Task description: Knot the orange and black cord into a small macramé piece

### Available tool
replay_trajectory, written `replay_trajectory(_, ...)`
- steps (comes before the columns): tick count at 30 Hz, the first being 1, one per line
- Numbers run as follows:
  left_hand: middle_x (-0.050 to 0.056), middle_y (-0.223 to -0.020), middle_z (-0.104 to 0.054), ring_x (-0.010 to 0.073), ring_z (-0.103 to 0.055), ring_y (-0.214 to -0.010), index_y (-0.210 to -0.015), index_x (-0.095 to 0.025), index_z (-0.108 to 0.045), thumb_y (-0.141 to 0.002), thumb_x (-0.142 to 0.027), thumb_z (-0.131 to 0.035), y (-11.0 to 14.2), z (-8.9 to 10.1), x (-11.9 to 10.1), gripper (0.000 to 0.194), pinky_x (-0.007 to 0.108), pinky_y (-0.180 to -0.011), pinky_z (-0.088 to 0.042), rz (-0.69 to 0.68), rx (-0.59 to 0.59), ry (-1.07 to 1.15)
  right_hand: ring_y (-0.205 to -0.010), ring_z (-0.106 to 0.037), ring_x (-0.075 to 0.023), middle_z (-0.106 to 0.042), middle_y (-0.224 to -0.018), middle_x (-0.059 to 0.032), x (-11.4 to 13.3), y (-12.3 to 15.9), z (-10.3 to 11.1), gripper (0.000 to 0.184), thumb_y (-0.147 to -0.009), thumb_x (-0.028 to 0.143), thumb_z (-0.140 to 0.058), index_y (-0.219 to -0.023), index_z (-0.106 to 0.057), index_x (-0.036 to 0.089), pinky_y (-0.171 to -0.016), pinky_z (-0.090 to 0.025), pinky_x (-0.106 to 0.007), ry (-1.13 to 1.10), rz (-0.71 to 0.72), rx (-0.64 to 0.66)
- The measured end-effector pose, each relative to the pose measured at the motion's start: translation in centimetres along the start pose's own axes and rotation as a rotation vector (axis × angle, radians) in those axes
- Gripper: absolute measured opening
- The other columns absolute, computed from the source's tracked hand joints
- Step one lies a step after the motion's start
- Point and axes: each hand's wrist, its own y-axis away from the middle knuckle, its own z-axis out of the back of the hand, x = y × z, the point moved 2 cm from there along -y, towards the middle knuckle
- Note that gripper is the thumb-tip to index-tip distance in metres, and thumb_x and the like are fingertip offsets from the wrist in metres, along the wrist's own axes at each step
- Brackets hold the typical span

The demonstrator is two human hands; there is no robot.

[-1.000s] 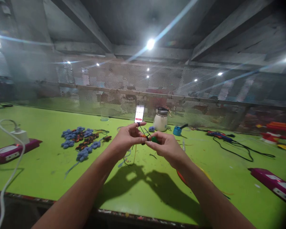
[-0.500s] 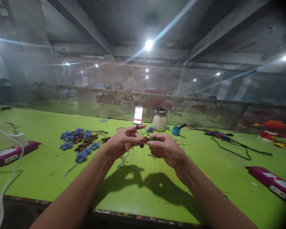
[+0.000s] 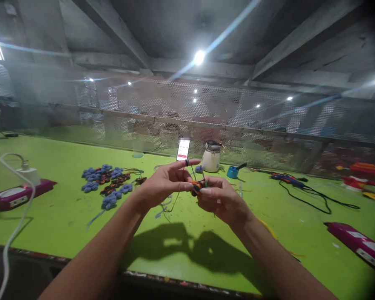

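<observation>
My left hand (image 3: 162,181) pinches a small orange-and-black crochet piece (image 3: 195,188) between thumb and fingers. Dark yarn (image 3: 187,163) is looped around its raised index finger and runs down to the work. Close against the piece, my right hand (image 3: 220,199) is closed on a crochet hook (image 3: 206,183), of which a green part shows; its tip is hard to make out. A loose strand hangs below the hands. To the left lie several blue crocheted flowers (image 3: 109,201) and orange-and-black ones (image 3: 116,184).
A phone (image 3: 183,150) stands upright behind my hands, near a lidded white jar (image 3: 211,158) and a small blue pot (image 3: 232,171). Magenta power strips (image 3: 358,241) lie at both sides. Dark cords (image 3: 315,193) spread on the right. A perforated metal screen (image 3: 237,112) borders the green table (image 3: 65,216).
Both hands have shifted slightly right with the crochet piece. The right hand has turned, and the piece now shows more of its orange side. The view has moved a little.
</observation>
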Motion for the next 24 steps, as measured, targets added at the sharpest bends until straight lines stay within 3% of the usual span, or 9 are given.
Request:
replay_trajectory(6,0.004,-0.077,-0.065,0.0142,-0.059,-0.072,-0.124,-0.018,-0.051,-0.069,-0.010,-0.069,0.2,-0.2,-0.5,0.058,0.028,-0.069,-0.044,-0.011,0.045,-0.026,-0.035,-0.016,-0.0034,-0.029,-0.040,0.0110,-0.2,0.2,0.3,0.011,-0.070,0.020,-0.062,-0.079,-0.061,0.014,-0.038,-0.015,-0.020,-0.048,-0.009,0.093)
replay_trajectory(16,0.005,-0.081,-0.065,0.0136,-0.057,-0.075,-0.129,-0.018,-0.045,-0.068,-0.003,-0.066,0.1,-0.7,0.4,0.066,0.026,-0.070,-0.040,0.061,0.040,0.191,-0.039,-0.025,-0.0038,-0.044,-0.050,0.0067,0.5,-0.2,1.9,0.014,-0.066,0.021,-0.068,-0.076,-0.060,0.015,-0.040,-0.017,-0.021,0.102,-0.001,0.006)
replay_trajectory(24,0.003,-0.076,-0.061,0.0128,-0.054,-0.072,-0.130,-0.018,-0.044,-0.067,-0.003,-0.065,0.0,-0.4,0.8,0.068,0.027,-0.068,-0.037,0.099,0.021,0.076,-0.038,-0.024,-0.0034,-0.043,-0.047,0.0080,0.2,-0.4,2.7,0.017,-0.066,0.020,-0.071,-0.075,-0.057,0.016,-0.039,-0.016,-0.021,0.123,-0.066,0.050)
